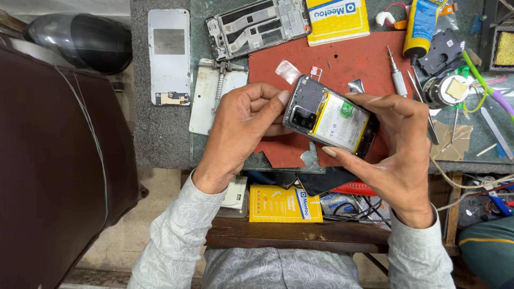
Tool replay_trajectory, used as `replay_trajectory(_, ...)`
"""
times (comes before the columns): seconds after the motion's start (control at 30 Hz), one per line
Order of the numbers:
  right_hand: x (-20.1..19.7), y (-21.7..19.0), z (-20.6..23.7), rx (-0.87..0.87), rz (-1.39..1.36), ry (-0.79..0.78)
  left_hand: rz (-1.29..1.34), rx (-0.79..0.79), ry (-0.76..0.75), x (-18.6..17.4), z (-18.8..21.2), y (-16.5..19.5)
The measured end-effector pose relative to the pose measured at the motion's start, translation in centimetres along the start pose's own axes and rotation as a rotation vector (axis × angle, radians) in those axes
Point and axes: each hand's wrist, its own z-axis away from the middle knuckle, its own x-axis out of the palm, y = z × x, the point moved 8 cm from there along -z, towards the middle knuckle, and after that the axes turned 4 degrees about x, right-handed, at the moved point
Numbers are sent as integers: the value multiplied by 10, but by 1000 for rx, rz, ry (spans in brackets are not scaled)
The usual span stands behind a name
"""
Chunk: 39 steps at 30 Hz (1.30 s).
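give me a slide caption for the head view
Both hands, left and right, hold an opened phone with its battery exposed above a red mat.

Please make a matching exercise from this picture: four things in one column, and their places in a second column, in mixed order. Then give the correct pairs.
Things:
1. opened phone
2. yellow tube
3. grey back cover
4. yellow box

Places:
A. on the lower shelf, under the bench top
B. lying flat at the upper left of the bench
C. held between the left hand and the right hand, above the red mat
D. at the upper right edge of the red mat

Pairs: 1-C, 2-D, 3-B, 4-A
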Motion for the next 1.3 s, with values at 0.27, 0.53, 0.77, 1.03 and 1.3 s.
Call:
replay_trajectory(0.27, -5, 2, 0, 19, -12, 24, -141, 75, 104, 5, 5, 20)
replay_trajectory(0.53, -5, 2, 4, -49, 162, 59, -679, 268, 369, 7, 46, 51)
replay_trajectory(0.77, -5, 1, 8, -75, 256, 93, 155, 228, 151, 43, 39, 2)
replay_trajectory(1.03, -14, -28, -3, -160, 447, 114, 163, 215, 168, 51, 35, -5)
replay_trajectory(1.3, -2, -39, -6, -155, 433, 164, 156, 186, 171, 52, 34, -5)
